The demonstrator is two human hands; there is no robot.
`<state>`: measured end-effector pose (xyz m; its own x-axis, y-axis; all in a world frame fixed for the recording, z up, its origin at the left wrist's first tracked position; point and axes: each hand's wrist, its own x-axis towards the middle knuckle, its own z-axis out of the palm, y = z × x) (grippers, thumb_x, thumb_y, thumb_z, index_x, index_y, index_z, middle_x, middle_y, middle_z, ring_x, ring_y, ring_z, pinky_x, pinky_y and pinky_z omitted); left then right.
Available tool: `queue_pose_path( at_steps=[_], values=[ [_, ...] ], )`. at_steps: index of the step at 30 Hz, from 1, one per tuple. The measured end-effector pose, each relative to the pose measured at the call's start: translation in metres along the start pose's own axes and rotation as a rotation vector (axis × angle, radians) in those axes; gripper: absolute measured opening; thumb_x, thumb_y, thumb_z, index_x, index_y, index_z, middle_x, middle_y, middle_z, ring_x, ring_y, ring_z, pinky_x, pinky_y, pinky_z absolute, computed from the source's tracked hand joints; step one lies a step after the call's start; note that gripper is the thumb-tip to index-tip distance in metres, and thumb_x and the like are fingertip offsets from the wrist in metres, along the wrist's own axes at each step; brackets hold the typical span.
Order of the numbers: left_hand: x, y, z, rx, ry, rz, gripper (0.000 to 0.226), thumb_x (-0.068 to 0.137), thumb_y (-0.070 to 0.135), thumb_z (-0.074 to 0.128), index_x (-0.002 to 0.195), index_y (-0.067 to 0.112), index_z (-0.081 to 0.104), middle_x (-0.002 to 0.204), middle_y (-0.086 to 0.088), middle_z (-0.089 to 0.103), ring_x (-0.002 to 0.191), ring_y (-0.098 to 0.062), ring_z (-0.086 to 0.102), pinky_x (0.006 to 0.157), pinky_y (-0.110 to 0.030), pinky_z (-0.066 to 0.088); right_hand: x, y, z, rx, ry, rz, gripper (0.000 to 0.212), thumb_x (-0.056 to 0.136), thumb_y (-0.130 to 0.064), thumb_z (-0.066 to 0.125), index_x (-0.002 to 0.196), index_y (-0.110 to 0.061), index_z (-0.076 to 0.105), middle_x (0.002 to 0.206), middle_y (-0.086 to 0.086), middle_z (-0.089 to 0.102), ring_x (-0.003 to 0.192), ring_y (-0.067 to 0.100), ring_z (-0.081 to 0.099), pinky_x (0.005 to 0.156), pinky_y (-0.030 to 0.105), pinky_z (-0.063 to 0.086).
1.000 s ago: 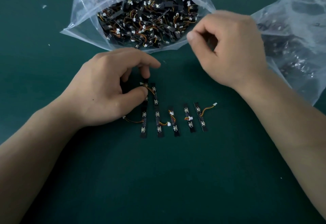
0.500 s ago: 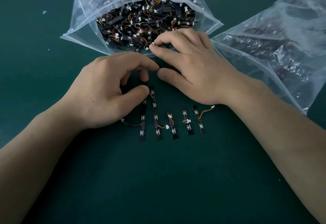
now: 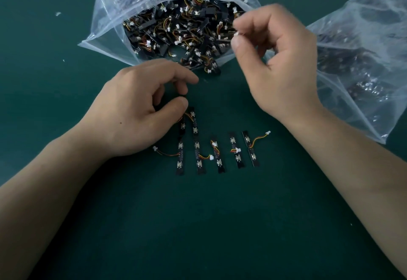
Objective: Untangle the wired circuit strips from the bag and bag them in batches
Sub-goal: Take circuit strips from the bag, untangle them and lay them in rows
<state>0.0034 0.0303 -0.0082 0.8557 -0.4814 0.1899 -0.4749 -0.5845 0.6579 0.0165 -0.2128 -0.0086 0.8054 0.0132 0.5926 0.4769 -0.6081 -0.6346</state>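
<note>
head cam looks straight down on the green tabletop (image 3: 198, 224). your left hand (image 3: 136, 108) sits low on it with the fingers (image 3: 176, 77) curled in, thumb and forefinger pinching the top end of the leftmost strip (image 3: 180, 147). that one starts a row of strips (image 3: 220, 156), five lying side by side and close together, each with a little orange-and-yellow wire tail and a white plug. the two on the left reach further up than the other three. your right hand (image 3: 279, 66) is raised at the mouth of the open bag (image 3: 105, 26), thumb and forefinger closed on a small white connector (image 3: 236, 34). it's blurry there, so can't tell what hangs off it. the tangled strips (image 3: 180, 30) fill that bag, and a few poke out past the lip toward your left hand. a second bag (image 3: 363, 59) lies off to the right, partly behind your right hand, with dark parts inside.
</note>
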Motion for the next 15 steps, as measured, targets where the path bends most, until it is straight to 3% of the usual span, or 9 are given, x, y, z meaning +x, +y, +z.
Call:
queue_pose_path(
  at_steps=[4, 9, 12, 15],
  values=[
    [0.0005, 0.0004, -0.0004, 0.027, 0.004, 0.011, 0.03, 0.09, 0.029, 0.063, 0.119, 0.03, 0.07, 0.105, 0.02, 0.064, 0.069, -0.021, 0.056, 0.067, -0.036, 0.05, -0.0006, 0.0034, -0.0008, 0.082, -0.028, 0.022, 0.014, 0.098, -0.004, 0.064, 0.111, -0.003, 0.069, 0.093, -0.007, 0.064, 0.081, 0.007, 0.061, 0.072, 0.027, 0.05],
    [0.0001, 0.0008, -0.0002, 0.052, 0.008, 0.018, 0.03, 0.089, 0.03, 0.063, 0.118, 0.03, 0.07, 0.103, 0.024, 0.062, 0.07, -0.02, 0.056, 0.067, -0.033, 0.048, -0.0042, 0.0022, -0.0048, 0.121, -0.334, -0.048, 0.004, 0.094, -0.009, 0.073, 0.092, -0.006, 0.075, 0.083, -0.01, 0.069, 0.071, 0.0, 0.06, 0.067, 0.014, 0.042],
    [0.0001, 0.0008, 0.0003, 0.067, -0.001, 0.028, 0.031, 0.089, 0.031, 0.063, 0.119, 0.03, 0.07, 0.099, 0.027, 0.06, 0.072, -0.018, 0.056, 0.068, -0.034, 0.047, -0.0049, -0.001, -0.0049, 0.117, -0.522, -0.12, 0.017, 0.096, -0.019, 0.071, 0.084, -0.008, 0.077, 0.076, -0.011, 0.07, 0.066, 0.008, 0.064, 0.061, 0.019, 0.041],
    [0.0003, 0.0003, -0.0004, 0.072, -0.006, 0.032, 0.03, 0.089, 0.031, 0.063, 0.119, 0.03, 0.07, 0.101, 0.025, 0.06, 0.072, -0.016, 0.056, 0.067, -0.034, 0.047, -0.0036, 0.0001, -0.0077, 0.17, -0.589, -0.109, 0.027, 0.103, -0.02, 0.059, 0.089, -0.006, 0.078, 0.069, -0.002, 0.069, 0.059, 0.014, 0.061, 0.056, 0.022, 0.039]
  ],
)
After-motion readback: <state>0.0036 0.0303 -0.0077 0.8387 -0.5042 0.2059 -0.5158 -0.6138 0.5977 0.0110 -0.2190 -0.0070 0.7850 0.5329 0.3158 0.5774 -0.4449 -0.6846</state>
